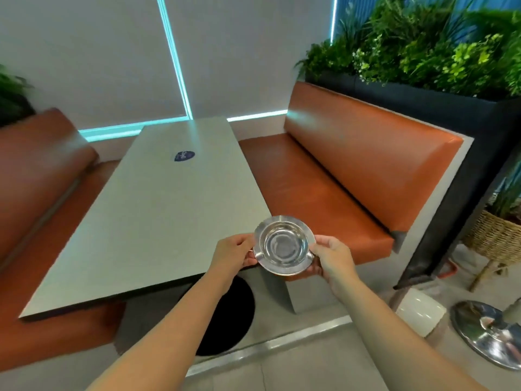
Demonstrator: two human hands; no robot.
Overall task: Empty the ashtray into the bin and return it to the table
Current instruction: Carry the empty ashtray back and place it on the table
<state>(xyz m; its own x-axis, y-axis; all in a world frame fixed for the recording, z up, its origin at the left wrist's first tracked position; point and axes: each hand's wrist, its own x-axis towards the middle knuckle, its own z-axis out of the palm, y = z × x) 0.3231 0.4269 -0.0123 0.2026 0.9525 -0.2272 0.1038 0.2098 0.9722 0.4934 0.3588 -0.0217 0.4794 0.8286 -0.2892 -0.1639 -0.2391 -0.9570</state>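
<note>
A round shiny metal ashtray (284, 244) is held upright in the air just off the near right corner of the grey table (158, 215). Its bowl looks empty. My left hand (236, 251) grips its left rim. My right hand (332, 256) grips its right rim, fingers under the edge. A white bin (421, 316) stands on the floor to the lower right, apart from the ashtray.
Orange benches (338, 176) flank the table on both sides. A dark round table base (225, 314) sits below the ashtray. A chrome pedestal base (490, 331) and a wicker basket (496, 235) stand at the right. A black planter (439, 105) with green plants rises behind the right bench.
</note>
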